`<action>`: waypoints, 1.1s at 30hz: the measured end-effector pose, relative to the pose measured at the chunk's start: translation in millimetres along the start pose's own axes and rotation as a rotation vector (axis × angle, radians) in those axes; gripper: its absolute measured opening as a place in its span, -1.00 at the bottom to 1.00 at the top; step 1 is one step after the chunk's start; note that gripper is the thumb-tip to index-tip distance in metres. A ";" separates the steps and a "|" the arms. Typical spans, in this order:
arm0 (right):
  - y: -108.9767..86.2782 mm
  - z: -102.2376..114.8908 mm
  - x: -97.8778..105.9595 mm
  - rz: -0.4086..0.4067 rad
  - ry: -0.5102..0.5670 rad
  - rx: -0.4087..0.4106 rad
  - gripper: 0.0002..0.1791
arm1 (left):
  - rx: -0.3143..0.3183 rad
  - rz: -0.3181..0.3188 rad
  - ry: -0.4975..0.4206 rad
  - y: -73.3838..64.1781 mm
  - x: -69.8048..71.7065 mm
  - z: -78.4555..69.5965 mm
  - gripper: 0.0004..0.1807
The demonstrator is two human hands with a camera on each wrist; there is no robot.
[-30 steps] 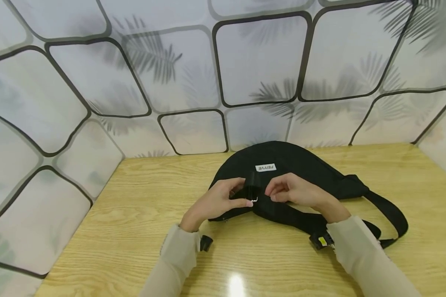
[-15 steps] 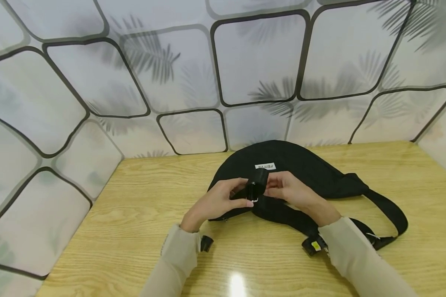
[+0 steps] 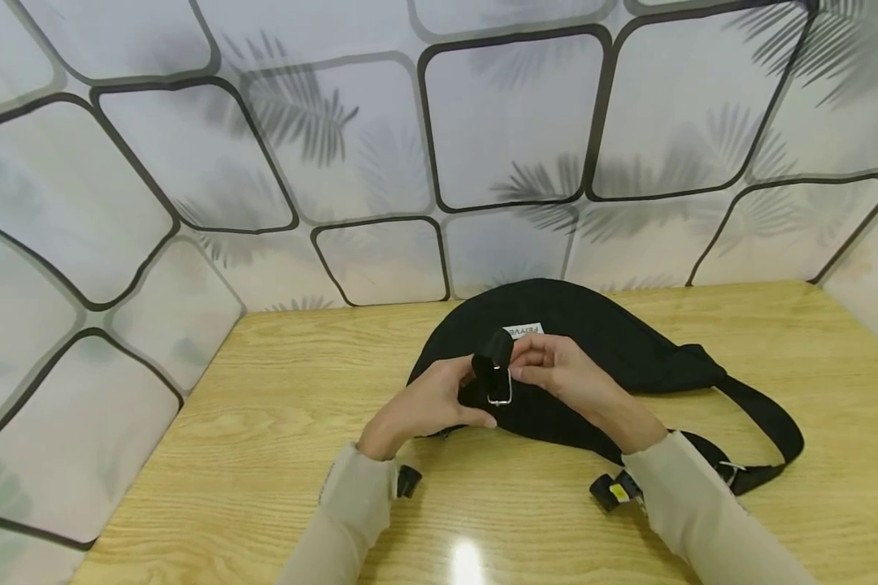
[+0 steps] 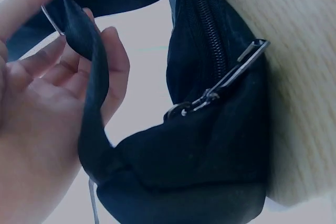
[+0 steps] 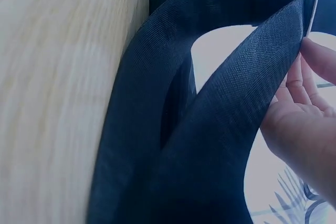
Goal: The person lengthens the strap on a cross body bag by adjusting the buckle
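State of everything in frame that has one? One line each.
Bag, lying on the table
Zip, looks closed where visible
Label, upside down, partly covered
Strap, bent into a loop at the buckle; threading unclear
Buckle, held up
Slider, on the strap
Left hand, holding the strap
Right hand, pinching the strap by the buckle

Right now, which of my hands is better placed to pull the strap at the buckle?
Probably your right hand: it pinches the strap beside the buckle, while your left hand has its thumb apart, below the buckle.
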State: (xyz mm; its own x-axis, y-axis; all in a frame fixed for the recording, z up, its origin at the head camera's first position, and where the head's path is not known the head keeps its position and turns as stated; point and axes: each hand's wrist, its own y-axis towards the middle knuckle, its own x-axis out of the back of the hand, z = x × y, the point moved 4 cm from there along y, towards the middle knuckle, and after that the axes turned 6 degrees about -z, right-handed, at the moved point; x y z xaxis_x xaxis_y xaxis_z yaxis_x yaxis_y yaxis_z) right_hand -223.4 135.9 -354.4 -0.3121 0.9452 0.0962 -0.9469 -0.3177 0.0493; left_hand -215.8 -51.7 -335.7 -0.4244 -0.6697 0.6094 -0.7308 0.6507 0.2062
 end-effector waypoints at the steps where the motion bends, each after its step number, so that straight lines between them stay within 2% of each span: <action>1: -0.4 0.4 -0.2 0.005 -0.003 0.009 -0.88 | -0.001 -0.005 0.005 -0.2 0.1 0.2 -0.50; 5: -2.2 4.4 -0.3 0.040 -0.040 0.046 -0.67 | 0.001 -0.051 0.053 -1.0 3.0 1.7 -0.64; 8: -3.8 9.0 -2.9 0.070 -0.099 0.084 -0.52 | 0.012 -0.060 0.047 -0.9 4.2 1.9 -0.72; 10: -5.4 13.1 -8.2 0.084 -0.181 0.138 -0.49 | 0.015 -0.055 0.030 -0.3 3.5 1.8 -0.74; 14: -9.5 18.6 -21.0 0.055 -0.399 0.260 -0.45 | -0.006 -0.066 0.068 -0.4 1.6 0.7 -0.68; 17: -11.1 18.3 -26.3 0.017 -0.500 0.299 -0.43 | 0.005 -0.083 0.122 -1.5 1.4 0.7 -0.67; 25: -7.6 15.7 -29.8 0.000 -0.515 0.327 -0.53 | 0.029 -0.080 0.182 -3.4 2.2 0.4 -0.61; 33: -5.3 19.5 -22.2 -0.012 -0.555 0.363 -0.57 | -0.011 -0.088 0.233 -0.3 3.9 -0.3 -0.69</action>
State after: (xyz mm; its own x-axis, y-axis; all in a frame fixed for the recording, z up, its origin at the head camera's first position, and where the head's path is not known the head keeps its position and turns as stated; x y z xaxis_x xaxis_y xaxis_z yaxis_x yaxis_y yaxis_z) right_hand -210.0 115.1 -337.4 -0.1233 0.8003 0.5868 -0.8338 -0.4042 0.3761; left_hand -217.1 -54.4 -333.2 -0.2237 -0.6245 0.7483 -0.7533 0.5979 0.2738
